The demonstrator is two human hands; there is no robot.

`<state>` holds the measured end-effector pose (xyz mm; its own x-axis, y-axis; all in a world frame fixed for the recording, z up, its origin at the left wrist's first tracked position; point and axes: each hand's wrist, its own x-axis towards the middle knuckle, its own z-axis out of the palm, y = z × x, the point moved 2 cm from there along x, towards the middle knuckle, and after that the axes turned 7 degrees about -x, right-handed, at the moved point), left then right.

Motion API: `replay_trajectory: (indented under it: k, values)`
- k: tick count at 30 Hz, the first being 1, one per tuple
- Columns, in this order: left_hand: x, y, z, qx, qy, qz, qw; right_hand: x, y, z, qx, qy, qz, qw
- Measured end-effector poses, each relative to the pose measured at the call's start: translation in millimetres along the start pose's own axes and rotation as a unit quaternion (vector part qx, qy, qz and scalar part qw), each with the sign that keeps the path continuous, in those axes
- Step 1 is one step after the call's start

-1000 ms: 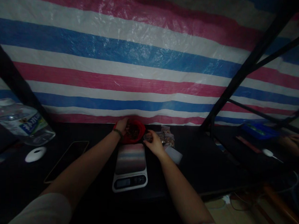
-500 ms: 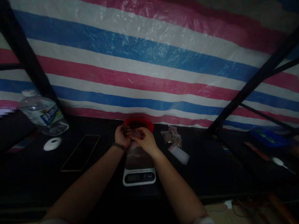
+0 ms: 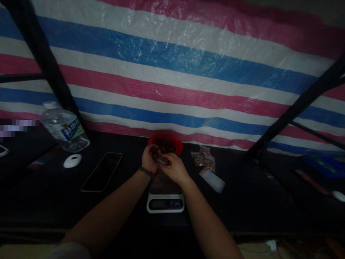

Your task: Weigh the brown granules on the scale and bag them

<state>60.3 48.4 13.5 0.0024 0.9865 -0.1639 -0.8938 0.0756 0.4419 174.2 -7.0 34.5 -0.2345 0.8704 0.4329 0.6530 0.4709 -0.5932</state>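
Observation:
My left hand point(image 3: 149, 160), a band at its wrist, is cupped around small dark pieces point(image 3: 154, 151). Pinched in my right hand point(image 3: 176, 169) is a small clear zip bag point(image 3: 163, 160), its mouth against the left palm. Both hands meet over the back of a white kitchen scale point(image 3: 165, 205), whose display faces me. Just behind them stands a red bowl point(image 3: 178, 144) with more of the dark pieces in it. To the right lie several filled zip bags point(image 3: 209, 163) and a stack of flat, clear bags point(image 3: 212, 180).
On the left are a phone point(image 3: 102, 172), a white mouse-like object point(image 3: 72, 161) and a large water bottle point(image 3: 67, 131). A blue tray point(image 3: 325, 165) and a white spoon-like item point(image 3: 340, 196) are at far right. Black frame posts point(image 3: 47, 61) flank a striped sheet point(image 3: 174, 69).
The view has shifted, so everything sits a little further right. My right hand has turned slightly and lowered the bag against my left palm; more of the bowl's contents shows.

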Motion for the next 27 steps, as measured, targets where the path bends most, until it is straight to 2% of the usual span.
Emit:
replay_trajectory:
  k: [4,11,20,27]
  values:
    - [-3.7,3.0,4.0,0.016,-0.015,0.000,1.000,-2.4,-1.0,2.7,0.013,0.007,0.051,0.999]
    - [-15.3,3.2,14.4,0.057,-0.097,0.028,0.993,-5.2,-2.6,5.7,0.001,0.040,0.059,0.997]
    - [-23.0,3.9,19.0,0.141,-0.066,0.077,0.985,-4.8,-7.4,1.6,-0.017,0.023,0.042,0.999]
    - [-17.6,3.6,15.2,0.119,-0.102,0.096,0.983,-4.7,-11.2,-0.1,-0.013,0.014,0.052,0.998]
